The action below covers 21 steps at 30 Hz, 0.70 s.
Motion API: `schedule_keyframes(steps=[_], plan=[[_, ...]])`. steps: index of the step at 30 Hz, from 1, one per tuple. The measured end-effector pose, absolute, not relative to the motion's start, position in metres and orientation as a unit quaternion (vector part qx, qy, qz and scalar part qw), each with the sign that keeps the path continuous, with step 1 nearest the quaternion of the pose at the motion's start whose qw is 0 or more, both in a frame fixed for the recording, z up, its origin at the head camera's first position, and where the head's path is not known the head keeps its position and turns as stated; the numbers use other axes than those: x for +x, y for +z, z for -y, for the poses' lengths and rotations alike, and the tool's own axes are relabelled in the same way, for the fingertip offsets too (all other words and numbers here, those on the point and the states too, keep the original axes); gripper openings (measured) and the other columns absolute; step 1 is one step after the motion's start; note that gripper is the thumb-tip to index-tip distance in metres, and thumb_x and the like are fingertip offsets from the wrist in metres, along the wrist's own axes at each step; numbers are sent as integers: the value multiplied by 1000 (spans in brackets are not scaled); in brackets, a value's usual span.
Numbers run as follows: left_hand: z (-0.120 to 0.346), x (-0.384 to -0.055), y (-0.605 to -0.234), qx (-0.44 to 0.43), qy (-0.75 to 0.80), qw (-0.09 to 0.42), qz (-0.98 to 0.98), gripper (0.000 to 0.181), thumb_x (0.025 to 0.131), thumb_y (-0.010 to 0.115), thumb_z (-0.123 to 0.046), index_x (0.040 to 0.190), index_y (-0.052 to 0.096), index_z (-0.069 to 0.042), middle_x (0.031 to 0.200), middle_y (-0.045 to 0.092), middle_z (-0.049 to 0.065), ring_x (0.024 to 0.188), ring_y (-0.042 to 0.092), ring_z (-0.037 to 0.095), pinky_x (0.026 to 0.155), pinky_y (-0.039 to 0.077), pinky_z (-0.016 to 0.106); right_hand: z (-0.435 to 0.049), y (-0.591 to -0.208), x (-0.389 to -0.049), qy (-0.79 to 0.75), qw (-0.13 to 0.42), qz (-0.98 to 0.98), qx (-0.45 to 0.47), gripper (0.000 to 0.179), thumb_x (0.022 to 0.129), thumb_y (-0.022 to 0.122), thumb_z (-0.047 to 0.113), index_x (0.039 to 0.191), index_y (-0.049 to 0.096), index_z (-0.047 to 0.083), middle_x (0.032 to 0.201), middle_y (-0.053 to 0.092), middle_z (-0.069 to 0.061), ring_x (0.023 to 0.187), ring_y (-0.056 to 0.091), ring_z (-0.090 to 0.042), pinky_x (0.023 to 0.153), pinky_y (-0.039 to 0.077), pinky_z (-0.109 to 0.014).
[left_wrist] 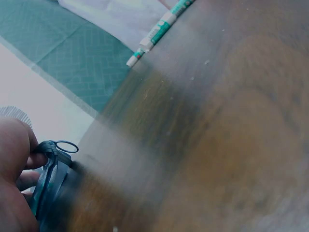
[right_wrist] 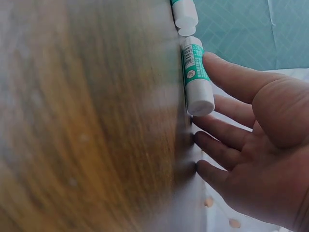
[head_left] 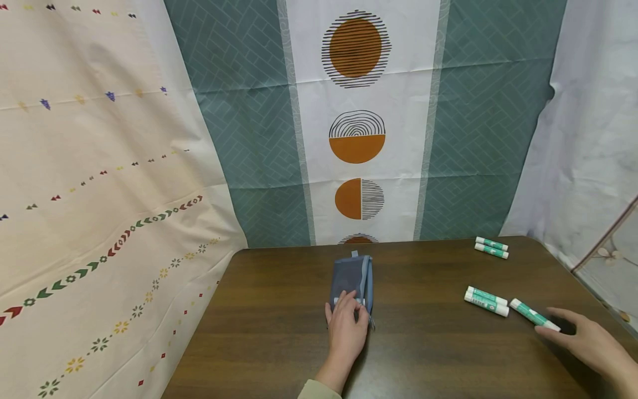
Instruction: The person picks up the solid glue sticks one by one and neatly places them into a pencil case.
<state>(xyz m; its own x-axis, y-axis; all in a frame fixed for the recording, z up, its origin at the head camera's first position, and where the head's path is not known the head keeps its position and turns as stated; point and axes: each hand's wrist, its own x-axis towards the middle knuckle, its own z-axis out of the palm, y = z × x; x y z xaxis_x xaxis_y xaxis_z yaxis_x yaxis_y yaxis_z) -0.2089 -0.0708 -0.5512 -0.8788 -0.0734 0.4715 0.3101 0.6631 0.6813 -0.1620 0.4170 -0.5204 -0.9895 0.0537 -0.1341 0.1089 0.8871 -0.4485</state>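
A blue-grey zip pouch [head_left: 346, 274] lies on the table, its zipper along the right side. My left hand [head_left: 347, 330] is over its near end, and thumb and fingers pinch the edge by the zip. In the left wrist view the zip pull ring [left_wrist: 66, 146] sticks out beside the fingers. Something pale shows under the fingertips; I cannot tell what it is. At the right, a green-and-white glue stick [head_left: 533, 314] lies between the thumb and forefinger of my right hand [head_left: 590, 341]. In the right wrist view those fingers are spread, the thumb beside the glue stick's label.
Two more glue sticks [head_left: 485, 301] lie side by side just left of the single one. Another pair [head_left: 492, 247] lies near the far right corner of the brown wooden table [head_left: 423, 343]. Patterned cloths [head_left: 259, 138] hang behind and at both sides.
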Motion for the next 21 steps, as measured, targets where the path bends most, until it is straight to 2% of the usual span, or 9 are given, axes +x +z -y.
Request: schedule_keyframes(steps=[8, 21], plan=[[71, -209, -550, -64, -408, 228, 882, 24, 96, 72, -7, 78, 62, -18, 140, 75, 9, 143, 61, 36, 120, 23, 82, -421, -525, -163, -235, 44, -971, 25, 83, 103, 73, 54, 140, 55, -18, 140, 44, -57, 118, 47, -79, 85, 49, -79], [71, -210, -547, -61, -404, 223, 885, 24, 97, 71, -7, 78, 62, -18, 141, 74, 8, 144, 60, 35, 122, 22, 81, -426, -533, -168, -246, 14, -969, 29, 60, 105, 75, 42, 124, 67, -15, 143, 45, -53, 123, 41, -78, 89, 43, -82]])
